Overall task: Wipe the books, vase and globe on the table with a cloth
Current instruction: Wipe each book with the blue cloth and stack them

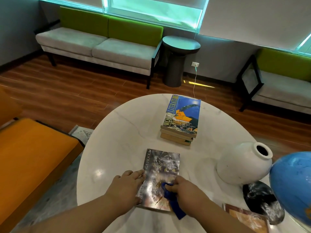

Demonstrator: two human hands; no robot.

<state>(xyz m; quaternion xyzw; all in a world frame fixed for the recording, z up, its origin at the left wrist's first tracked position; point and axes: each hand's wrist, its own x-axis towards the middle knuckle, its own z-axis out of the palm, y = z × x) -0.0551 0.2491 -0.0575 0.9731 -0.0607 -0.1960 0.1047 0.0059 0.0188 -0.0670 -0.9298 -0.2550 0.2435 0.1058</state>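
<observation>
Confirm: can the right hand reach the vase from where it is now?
Probably yes. The right hand grips the cloth on the near book, and only bare table lies between it and the vase to its right.

Printed along the left cover edge of the blue glossy book (185, 113): "WORLD LITERATURE". On the dark silvery paperback (162, 163): "GA'HOOLE".

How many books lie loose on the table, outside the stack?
2. One book sits near centre, steadied by the left hand, wiped by the right hand; the second book lies near right by the globe, cropped. More may be hidden.
</observation>
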